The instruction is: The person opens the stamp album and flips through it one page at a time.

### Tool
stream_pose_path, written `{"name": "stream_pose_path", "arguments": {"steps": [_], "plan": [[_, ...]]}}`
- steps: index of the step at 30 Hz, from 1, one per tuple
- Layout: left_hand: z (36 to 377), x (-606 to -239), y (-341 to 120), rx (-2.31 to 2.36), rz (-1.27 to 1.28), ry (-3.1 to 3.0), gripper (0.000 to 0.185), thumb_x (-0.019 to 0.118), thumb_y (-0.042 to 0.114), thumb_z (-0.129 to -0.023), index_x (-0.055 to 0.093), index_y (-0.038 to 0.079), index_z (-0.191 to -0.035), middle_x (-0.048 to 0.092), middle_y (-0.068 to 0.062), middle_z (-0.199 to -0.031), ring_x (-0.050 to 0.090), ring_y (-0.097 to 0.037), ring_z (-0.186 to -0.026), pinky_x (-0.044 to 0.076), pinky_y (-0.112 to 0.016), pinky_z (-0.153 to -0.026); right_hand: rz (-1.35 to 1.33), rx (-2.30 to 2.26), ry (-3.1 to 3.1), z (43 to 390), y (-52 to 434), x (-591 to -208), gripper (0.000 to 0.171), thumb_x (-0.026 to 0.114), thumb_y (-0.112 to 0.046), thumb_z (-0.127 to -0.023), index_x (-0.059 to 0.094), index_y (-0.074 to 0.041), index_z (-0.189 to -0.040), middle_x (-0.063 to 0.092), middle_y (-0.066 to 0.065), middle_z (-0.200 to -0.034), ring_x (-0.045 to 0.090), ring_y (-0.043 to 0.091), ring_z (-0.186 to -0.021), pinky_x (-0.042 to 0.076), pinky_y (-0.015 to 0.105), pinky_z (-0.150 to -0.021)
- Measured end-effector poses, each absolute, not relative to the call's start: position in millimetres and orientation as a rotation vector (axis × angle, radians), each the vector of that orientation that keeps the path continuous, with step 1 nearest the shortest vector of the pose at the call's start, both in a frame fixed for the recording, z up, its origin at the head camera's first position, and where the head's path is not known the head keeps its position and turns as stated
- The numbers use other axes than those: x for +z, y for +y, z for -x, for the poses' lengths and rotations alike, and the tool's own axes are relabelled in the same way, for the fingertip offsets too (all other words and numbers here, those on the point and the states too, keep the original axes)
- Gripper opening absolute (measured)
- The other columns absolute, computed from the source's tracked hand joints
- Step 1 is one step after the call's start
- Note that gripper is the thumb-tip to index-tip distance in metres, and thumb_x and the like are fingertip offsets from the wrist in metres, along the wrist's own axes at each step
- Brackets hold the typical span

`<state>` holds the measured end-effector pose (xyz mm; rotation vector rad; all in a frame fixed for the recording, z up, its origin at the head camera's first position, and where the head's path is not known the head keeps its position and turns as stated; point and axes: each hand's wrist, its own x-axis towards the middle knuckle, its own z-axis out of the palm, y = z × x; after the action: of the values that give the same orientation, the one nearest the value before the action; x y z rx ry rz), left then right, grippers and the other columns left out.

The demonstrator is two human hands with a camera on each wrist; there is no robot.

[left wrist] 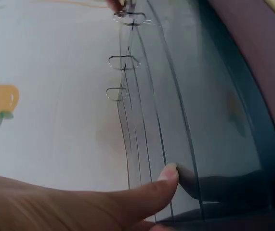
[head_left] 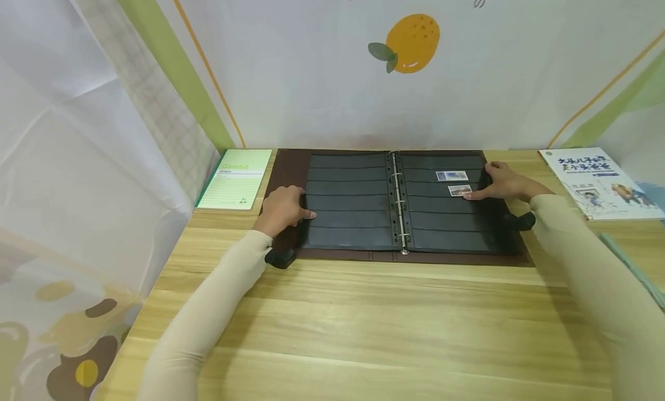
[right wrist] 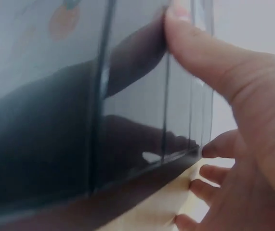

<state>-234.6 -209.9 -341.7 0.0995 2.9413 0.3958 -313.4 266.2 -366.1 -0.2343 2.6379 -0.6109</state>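
Observation:
A ring-binder stamp album (head_left: 358, 255) lies spread out on the table, with black strip-pocket pages (head_left: 348, 202) on both sides of its metal rings (head_left: 399, 205). Two small stamps sit in the right page: an upper stamp (head_left: 452, 176) and a lower stamp (head_left: 459, 190). My left hand (head_left: 280, 209) rests at the left page's outer edge; its thumb (left wrist: 168, 175) lies straight on the page, other fingers mostly hidden in the left wrist view. My right hand (head_left: 506, 183) is at the right edge, thumb (right wrist: 183, 29) touching the page by the lower stamp, fingers (right wrist: 214, 175) spread along the cover's edge.
Left of the album is a pale green notebook (head_left: 236, 179). To the right lies a white illustrated book (head_left: 602, 184), with a greenish strip-like thing (head_left: 631, 268) nearer the right arm. A printed curtain (head_left: 322, 89) hangs behind the wooden table (head_left: 395, 326).

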Motion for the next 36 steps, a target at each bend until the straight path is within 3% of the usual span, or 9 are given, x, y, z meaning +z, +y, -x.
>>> {"name": "stream_pose_path", "arguments": {"steps": [5,8,10,13,16,23,30,32,36], "plan": [[229.1,-343.2,-187.9,0.227,-0.171,3.119,0.054,0.076,0.042,-0.074,0.064,0.007,-0.114,0.067,-0.015,-0.095,0.063,-0.030,-0.076,0.048,-0.037,-0.053,0.212,-0.651,2.607,314.5,263.9,-362.9,0.117,0.071,-0.049,-0.077,-0.002,0.016,-0.142,-0.006,0.039,-0.146,0.002,0.057,-0.133,0.013,0.068,-0.104],[228.3,-344.4,-167.4,0.216,-0.354,3.117,0.059,0.073,0.045,-0.076,0.060,0.010,-0.122,0.061,-0.017,-0.111,0.057,-0.034,-0.098,0.051,-0.043,-0.070,0.212,-0.684,2.614,313.5,263.9,-363.3,0.117,0.072,-0.048,-0.077,-0.002,0.013,-0.143,-0.004,0.039,-0.147,0.003,0.056,-0.134,0.013,0.068,-0.104],[229.3,-344.6,-153.3,0.235,-0.490,3.041,0.071,0.071,0.050,-0.076,0.050,0.015,-0.135,0.049,-0.017,-0.132,0.044,-0.038,-0.120,0.044,-0.052,-0.089,0.213,-0.707,2.626,313.1,263.7,-364.9,0.117,0.072,-0.048,-0.076,-0.002,0.010,-0.145,-0.002,0.038,-0.147,0.004,0.055,-0.134,0.013,0.067,-0.105],[232.0,-345.9,-133.9,0.282,-0.620,2.858,0.087,0.070,0.056,-0.072,0.033,0.026,-0.146,0.022,-0.013,-0.154,0.015,-0.044,-0.140,0.022,-0.064,-0.105,0.230,-0.773,2.638,314.2,263.0,-369.0,0.113,0.073,-0.046,-0.076,0.002,0.005,-0.148,0.006,0.036,-0.148,0.010,0.051,-0.135,0.015,0.065,-0.106],[234.3,-347.6,-117.7,0.263,-0.666,2.709,0.095,0.070,0.059,-0.070,0.022,0.033,-0.148,0.003,-0.010,-0.158,-0.006,-0.049,-0.139,0.006,-0.073,-0.103,0.211,-0.821,2.642,314.1,263.8,-372.0,0.111,0.074,-0.043,-0.076,0.004,0.006,-0.147,0.012,0.035,-0.147,0.015,0.048,-0.134,0.016,0.063,-0.107],[235.8,-351.5,-101.4,0.130,-0.608,2.618,0.101,0.069,0.061,-0.069,0.011,0.038,-0.148,-0.005,-0.006,-0.158,-0.011,-0.049,-0.138,0.004,-0.075,-0.101,0.177,-0.929,2.641,311.0,258.8,-371.8,0.115,0.077,-0.040,-0.074,0.000,0.005,-0.147,0.022,0.032,-0.144,0.025,0.042,-0.129,0.021,0.061,-0.107],[237.7,-351.1,-101.6,0.159,-0.606,2.617,0.101,0.069,0.060,-0.069,0.010,0.039,-0.148,-0.006,-0.006,-0.158,-0.013,-0.048,-0.138,0.002,-0.074,-0.102,0.308,-1.079,2.716,311.0,254.5,-372.2,0.082,0.081,-0.020,-0.072,0.033,0.003,-0.135,0.051,0.023,-0.119,0.048,0.029,-0.103,0.038,0.036,-0.091],[237.9,-350.8,-101.5,0.165,-0.605,2.614,0.101,0.069,0.059,-0.069,0.010,0.040,-0.148,-0.006,-0.005,-0.158,-0.013,-0.048,-0.138,0.003,-0.074,-0.102,0.332,-1.081,2.745,310.4,254.1,-372.2,0.079,0.081,-0.019,-0.072,0.036,0.003,-0.132,0.052,0.022,-0.116,0.049,0.028,-0.099,0.038,0.032,-0.086],[236.8,-352.0,-102.4,0.185,-0.598,2.603,0.100,0.070,0.058,-0.070,0.010,0.040,-0.148,-0.006,-0.005,-0.158,-0.013,-0.048,-0.138,0.002,-0.074,-0.102,0.312,-0.981,2.842,305.1,253.2,-370.7,0.091,0.082,-0.026,-0.071,0.029,0.006,-0.139,0.047,0.027,-0.121,0.045,0.036,-0.105,0.037,0.045,-0.090]]}}
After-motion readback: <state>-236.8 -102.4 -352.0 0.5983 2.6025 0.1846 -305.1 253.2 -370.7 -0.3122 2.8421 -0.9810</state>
